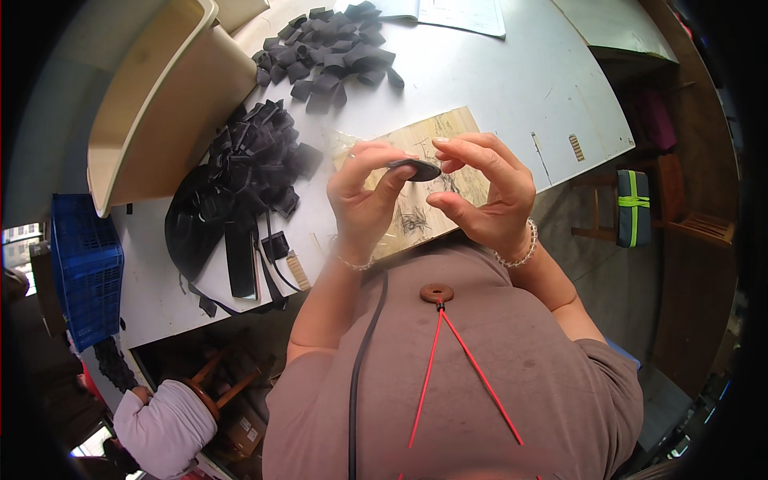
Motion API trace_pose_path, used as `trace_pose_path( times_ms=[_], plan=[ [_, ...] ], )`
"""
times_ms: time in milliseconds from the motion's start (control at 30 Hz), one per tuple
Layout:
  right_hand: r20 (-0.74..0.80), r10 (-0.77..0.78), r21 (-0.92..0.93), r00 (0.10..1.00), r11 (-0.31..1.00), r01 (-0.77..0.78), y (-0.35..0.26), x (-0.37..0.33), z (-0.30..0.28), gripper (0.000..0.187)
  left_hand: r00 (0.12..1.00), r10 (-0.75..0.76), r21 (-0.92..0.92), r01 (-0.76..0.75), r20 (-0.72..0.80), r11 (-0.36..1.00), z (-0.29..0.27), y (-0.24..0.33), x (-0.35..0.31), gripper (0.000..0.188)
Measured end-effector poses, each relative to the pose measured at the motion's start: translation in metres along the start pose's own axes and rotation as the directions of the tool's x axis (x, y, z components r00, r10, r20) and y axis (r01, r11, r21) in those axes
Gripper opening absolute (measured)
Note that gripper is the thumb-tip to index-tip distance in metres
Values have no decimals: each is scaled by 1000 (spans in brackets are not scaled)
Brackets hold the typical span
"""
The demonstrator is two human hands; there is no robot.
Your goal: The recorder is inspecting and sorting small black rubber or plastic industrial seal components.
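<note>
My left hand (pixel 358 196) pinches a small dark, flat piece with a rounded end (pixel 426 170) between thumb and fingers; its exact kind is hard to make out. Just to the right of it, my right hand (pixel 498 190) is open, with thumb and fingers apart and nothing between them. Both hands are raised over a pale wooden board (pixel 454 126) marked with dark scratches, at the table's near edge. Left of my left hand lies a heap of folded black strap pieces (pixel 254 156). A second pile of black strap loops (pixel 328 60) sits farther back.
A large beige plastic bin (pixel 152 104) stands at the left of the white table (pixel 552 88), above a blue crate (pixel 86 268). An open notebook (pixel 464 14) lies at the far edge. A stool with a strapped dark cushion (pixel 633 208) is at right. Another person (pixel 166 428) sits lower left.
</note>
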State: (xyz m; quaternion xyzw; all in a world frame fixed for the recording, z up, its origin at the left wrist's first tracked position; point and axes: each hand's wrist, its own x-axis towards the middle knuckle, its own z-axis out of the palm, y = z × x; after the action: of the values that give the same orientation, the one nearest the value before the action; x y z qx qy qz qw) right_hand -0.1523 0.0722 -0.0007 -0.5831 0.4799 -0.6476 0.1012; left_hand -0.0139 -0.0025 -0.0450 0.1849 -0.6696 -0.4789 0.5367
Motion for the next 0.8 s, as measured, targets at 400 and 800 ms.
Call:
trace_pose_path(
  times_ms=[400,800],
  plan=[
    [-21,-12,1,1000,1000,12,5,-9,-3,16,996,-48,-150,59,76,987,1,6,11,18],
    [-22,146,150,989,979,-141,10,-17,-9,14,978,72,167,-106,196,980,7,25,24,15]
  ],
)
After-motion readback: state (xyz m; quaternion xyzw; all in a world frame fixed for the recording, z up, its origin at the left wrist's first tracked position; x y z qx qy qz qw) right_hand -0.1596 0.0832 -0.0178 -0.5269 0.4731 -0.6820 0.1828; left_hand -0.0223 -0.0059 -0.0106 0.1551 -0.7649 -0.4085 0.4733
